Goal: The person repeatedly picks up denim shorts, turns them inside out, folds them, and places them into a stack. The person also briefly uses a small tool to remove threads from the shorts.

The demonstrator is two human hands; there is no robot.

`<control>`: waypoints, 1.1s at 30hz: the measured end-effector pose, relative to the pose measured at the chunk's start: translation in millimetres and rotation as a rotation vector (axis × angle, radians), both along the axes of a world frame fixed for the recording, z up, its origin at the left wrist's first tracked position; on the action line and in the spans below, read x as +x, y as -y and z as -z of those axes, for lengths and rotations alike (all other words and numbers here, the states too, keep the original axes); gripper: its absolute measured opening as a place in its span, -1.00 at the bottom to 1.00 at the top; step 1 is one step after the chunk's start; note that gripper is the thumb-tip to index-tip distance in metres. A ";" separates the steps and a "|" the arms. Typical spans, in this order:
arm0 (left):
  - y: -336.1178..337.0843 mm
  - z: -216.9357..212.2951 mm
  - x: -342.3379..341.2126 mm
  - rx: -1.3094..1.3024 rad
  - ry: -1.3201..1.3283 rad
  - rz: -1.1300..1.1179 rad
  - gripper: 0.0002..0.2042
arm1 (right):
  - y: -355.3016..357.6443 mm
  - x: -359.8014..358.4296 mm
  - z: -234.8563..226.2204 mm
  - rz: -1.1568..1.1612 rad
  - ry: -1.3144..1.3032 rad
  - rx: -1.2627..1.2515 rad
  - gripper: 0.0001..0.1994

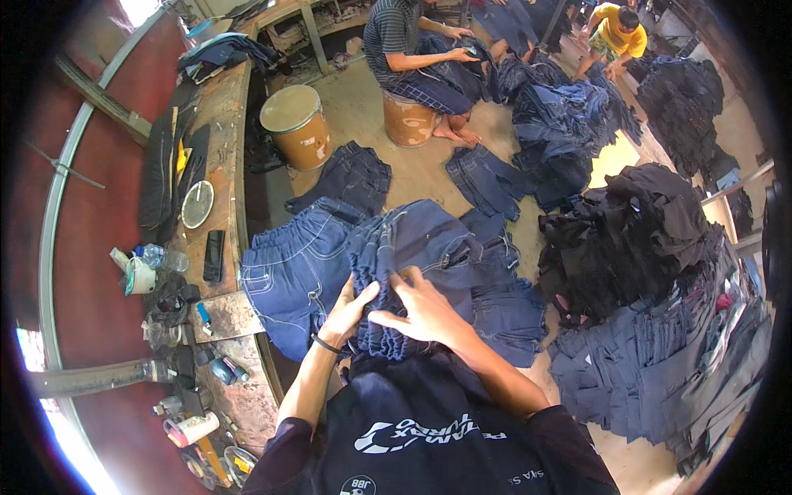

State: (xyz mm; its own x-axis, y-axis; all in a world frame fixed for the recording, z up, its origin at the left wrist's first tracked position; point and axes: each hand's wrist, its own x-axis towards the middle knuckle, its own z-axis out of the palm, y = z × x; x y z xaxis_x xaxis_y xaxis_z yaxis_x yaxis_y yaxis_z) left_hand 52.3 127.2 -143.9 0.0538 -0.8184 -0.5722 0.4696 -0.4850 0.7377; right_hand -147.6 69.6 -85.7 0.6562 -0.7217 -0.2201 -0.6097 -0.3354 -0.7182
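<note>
Blue denim shorts (412,235) with a gathered elastic waist lie in front of my body, the waist toward me. My left hand (351,312) grips the left side of the bunched waistband, its thumb on top and its fingers partly hidden by cloth. On the other side of the waistband is my right hand (419,307), thumb and bent fingers around the folds. A second pair of denim shorts (293,260) with pale stitching lies directly to the left. More denim pieces (510,309) spread out on the right, beside the held pair.
A worn wooden bench (223,157) runs along the left, bearing a phone (214,256), a round lid (197,205) and bottles. Dark garment piles (635,239) rise at right. Beyond are a brown drum (297,128), a seated person (412,49) handling denim, and another person in yellow (620,37).
</note>
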 end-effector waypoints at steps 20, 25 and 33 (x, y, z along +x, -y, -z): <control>131.3 -99.4 -116.9 -0.239 -0.729 0.284 -0.53 | 45.5 -87.4 -176.6 0.612 0.058 -0.709 -0.58; 107.5 -23.1 -76.3 -0.044 -0.409 0.083 -0.45 | 65.1 -54.7 -33.4 0.776 0.269 -0.415 -0.74; 104.8 -27.4 -66.2 -0.118 0.092 0.140 -0.42 | 94.4 -86.1 26.5 0.541 0.461 -0.041 -0.67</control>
